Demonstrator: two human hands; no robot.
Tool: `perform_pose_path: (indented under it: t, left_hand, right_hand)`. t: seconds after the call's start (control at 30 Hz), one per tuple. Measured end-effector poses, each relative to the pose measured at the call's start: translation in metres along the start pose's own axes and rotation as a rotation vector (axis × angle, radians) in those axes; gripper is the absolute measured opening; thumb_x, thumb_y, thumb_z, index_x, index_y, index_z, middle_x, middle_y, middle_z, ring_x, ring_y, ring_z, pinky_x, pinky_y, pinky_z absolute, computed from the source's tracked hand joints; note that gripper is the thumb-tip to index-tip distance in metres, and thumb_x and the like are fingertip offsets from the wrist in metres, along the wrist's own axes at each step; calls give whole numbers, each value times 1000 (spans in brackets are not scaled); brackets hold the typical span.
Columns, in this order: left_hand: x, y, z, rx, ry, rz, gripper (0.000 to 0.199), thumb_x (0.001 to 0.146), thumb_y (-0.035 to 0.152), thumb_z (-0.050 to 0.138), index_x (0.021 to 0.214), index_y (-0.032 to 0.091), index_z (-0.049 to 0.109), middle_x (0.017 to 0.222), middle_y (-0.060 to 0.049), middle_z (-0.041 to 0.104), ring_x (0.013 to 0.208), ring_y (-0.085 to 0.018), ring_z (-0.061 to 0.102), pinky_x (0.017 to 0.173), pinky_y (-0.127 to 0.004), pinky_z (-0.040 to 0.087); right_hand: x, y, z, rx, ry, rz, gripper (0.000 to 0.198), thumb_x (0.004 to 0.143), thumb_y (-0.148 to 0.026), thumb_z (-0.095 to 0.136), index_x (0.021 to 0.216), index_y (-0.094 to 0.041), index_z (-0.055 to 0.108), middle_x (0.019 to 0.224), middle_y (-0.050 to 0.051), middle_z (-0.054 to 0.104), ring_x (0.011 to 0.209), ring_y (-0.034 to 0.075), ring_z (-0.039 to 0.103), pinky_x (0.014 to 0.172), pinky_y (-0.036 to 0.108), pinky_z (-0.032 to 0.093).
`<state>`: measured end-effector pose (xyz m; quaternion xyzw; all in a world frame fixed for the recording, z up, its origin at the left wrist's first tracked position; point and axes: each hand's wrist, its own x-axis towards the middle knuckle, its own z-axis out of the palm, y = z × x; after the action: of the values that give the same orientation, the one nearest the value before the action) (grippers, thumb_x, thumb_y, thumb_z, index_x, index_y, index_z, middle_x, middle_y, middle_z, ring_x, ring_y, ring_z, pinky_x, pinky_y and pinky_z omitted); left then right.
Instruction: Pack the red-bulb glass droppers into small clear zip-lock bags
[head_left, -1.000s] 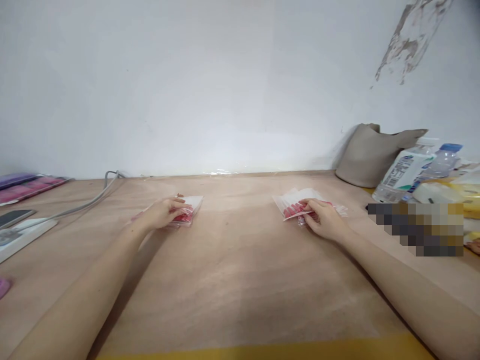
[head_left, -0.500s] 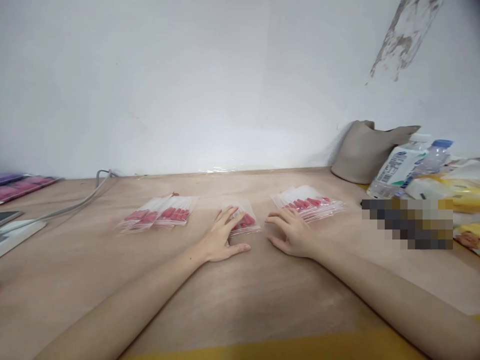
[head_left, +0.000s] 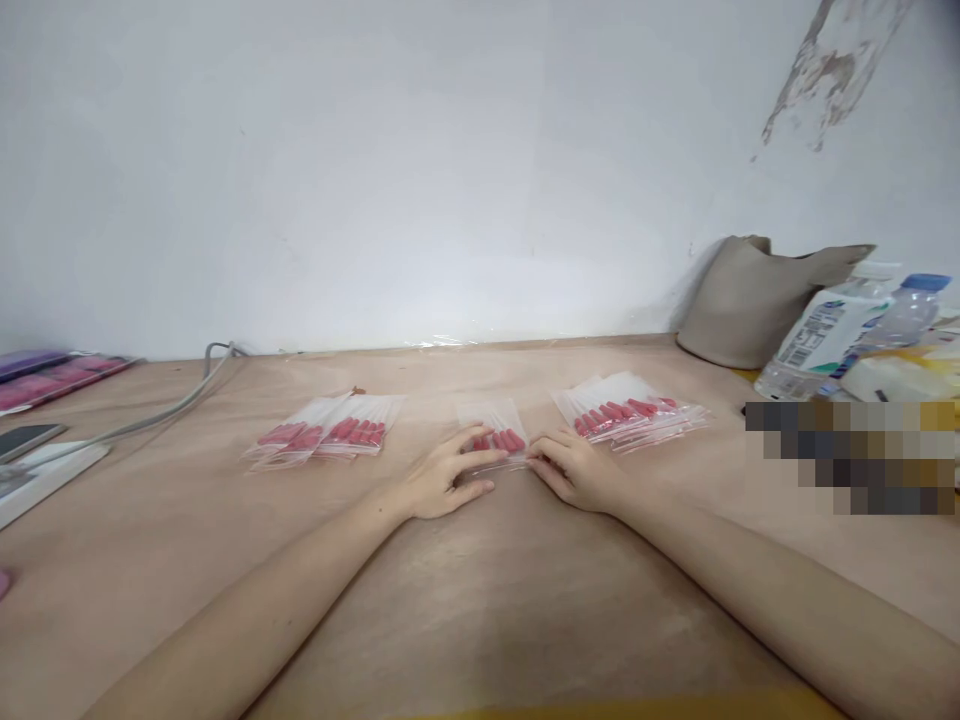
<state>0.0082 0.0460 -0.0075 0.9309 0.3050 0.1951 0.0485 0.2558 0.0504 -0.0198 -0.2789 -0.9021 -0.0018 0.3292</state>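
Observation:
In the middle of the table lies a small clear zip bag (head_left: 495, 415) holding several red, elongated pieces. My left hand (head_left: 446, 475) rests on its left side, fingers spread and the thumb apart. At the bag's lower right corner, my right hand (head_left: 581, 472) has its fingertips and thumb brought together on the edge. To the left, a group of overlapping zip bags (head_left: 330, 430) with similar red pieces lies flat. Another overlapping stack of such bags (head_left: 630, 410) is just beyond my right hand.
A grey cable (head_left: 172, 405) runs over the table at left, near a phone (head_left: 30, 440), a white flat object (head_left: 60, 475) and pink-purple packs (head_left: 64, 380). At right stand a grey-brown container (head_left: 739, 310) and plastic bottles (head_left: 825, 335). A white wall (head_left: 375, 180) bounds the back.
My right hand has moved left to the bag's corner, its fingers closing there. My left fingers have drawn back a little, uncovering more red pieces. The view has shifted slightly left.

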Motion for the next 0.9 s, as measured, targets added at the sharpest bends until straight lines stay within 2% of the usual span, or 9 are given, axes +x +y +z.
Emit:
perform_pose_path:
  t: [0.07, 0.13, 0.23, 0.3, 0.4, 0.57, 0.67, 0.8, 0.9]
  left_hand:
    - [-1, 2, 1, 37, 40, 70, 33, 88, 30, 49, 121, 29, 54, 137, -6, 37, 127, -25, 34, 103, -43, 33]
    - [-1, 3, 0, 58, 37, 104, 32, 89, 27, 48, 119, 29, 55, 136, -6, 38, 124, -25, 37, 101, -42, 35]
    - [-2, 5, -2, 61, 11, 133, 30, 89, 25, 46, 118, 28, 56, 134, -6, 40, 121, -23, 42, 99, -40, 37]
    - [-2, 6, -3, 40, 13, 108, 28, 89, 25, 46, 116, 25, 55, 128, -7, 47, 117, -22, 46, 97, -38, 39]
    - [-1, 6, -2, -11, 46, 31, 33, 87, 27, 49, 119, 19, 47, 116, -9, 56, 110, -22, 52, 91, -37, 44]
    - [3, 6, -2, 10, 17, 81, 40, 89, 25, 46, 128, 22, 38, 129, -7, 48, 121, -22, 42, 102, -40, 33]
    - [3, 7, -3, -17, 26, 33, 37, 88, 26, 46, 125, 23, 41, 127, -7, 49, 117, -22, 46, 98, -38, 38]
    - [1, 8, -3, -70, 44, -61, 34, 86, 27, 48, 119, 21, 42, 112, -8, 56, 97, -21, 56, 82, -35, 46]
    - [1, 7, -2, -82, 55, -57, 36, 86, 26, 49, 121, 21, 41, 113, -8, 55, 97, -21, 56, 83, -35, 46]
  right_hand:
    - [-2, -1, -3, 55, -9, 62, 13, 82, -26, 53, 92, -18, 55, 85, 5, 60, 74, 15, 54, 69, 30, 45]
    - [-2, -1, -5, 92, -9, 83, 27, 76, -29, 59, 101, -19, 54, 94, 7, 59, 76, 16, 55, 68, 30, 46]
    - [0, 0, -4, 142, -1, 47, 27, 76, -22, 58, 103, -19, 56, 100, 8, 58, 78, 15, 56, 69, 29, 47]
    - [1, -1, -3, 161, -4, 16, 17, 79, -15, 51, 94, -18, 59, 94, 7, 59, 77, 14, 57, 68, 27, 48]
    - [2, -2, -2, 139, -3, 1, 18, 81, -11, 46, 85, -18, 62, 85, 7, 60, 76, 14, 58, 68, 27, 48]
    - [3, -4, -3, 177, -5, -4, 25, 75, -6, 48, 93, -17, 61, 90, 7, 60, 74, 14, 57, 66, 26, 49]
    - [3, -2, -2, 169, 30, 2, 35, 70, -3, 47, 99, -18, 60, 93, 8, 60, 75, 14, 57, 65, 27, 50]
    - [3, 6, 2, 93, 69, -5, 28, 76, -7, 45, 97, -18, 60, 93, 8, 60, 74, 14, 58, 64, 26, 49]
    - [4, 12, 5, 13, 48, -59, 20, 82, -16, 48, 97, -19, 61, 90, 8, 61, 77, 15, 58, 67, 27, 47]
